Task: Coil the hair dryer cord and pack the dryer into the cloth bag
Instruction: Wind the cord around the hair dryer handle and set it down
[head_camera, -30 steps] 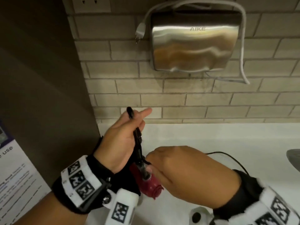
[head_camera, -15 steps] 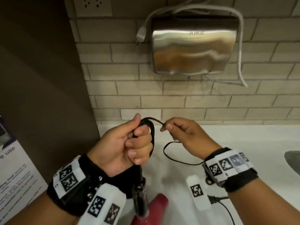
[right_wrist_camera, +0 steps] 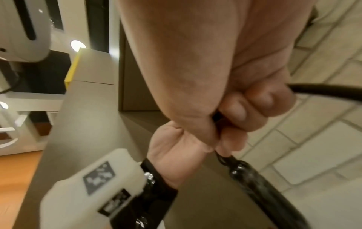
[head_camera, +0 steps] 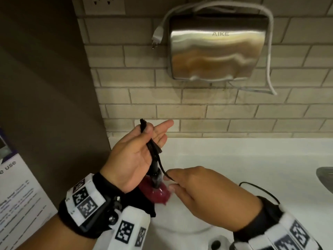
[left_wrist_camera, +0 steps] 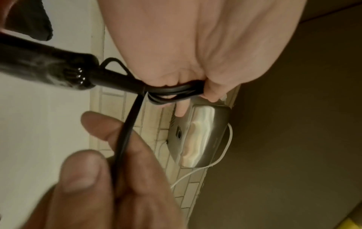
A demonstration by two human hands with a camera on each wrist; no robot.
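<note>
the left hand (head_camera: 134, 156) is raised over the near left part of the white desk (head_camera: 234, 159), thumb pinching a bundle of black cord loops (head_camera: 149, 141) against the palm while its fingers (head_camera: 163, 126) stretch out toward the tiled wall (head_camera: 198, 109). below the loops the dark handle of the hair dryer (head_camera: 155, 177) hangs down, its red body (head_camera: 158, 194) low between the two wrists, just over the desk. the right hand (head_camera: 200, 190) sits just right of the handle, fingers curled round a free run of cord that leads up to the bundle; more cord trails behind that wrist across the desk. a dark panel (head_camera: 54, 105) closes in the left side, close to the left hand. the desk lies open to the right as far as a grey edge (head_camera: 324, 175) at the frame border. a steel hand dryer (head_camera: 216, 49) hangs on the wall well above the hands.
</note>
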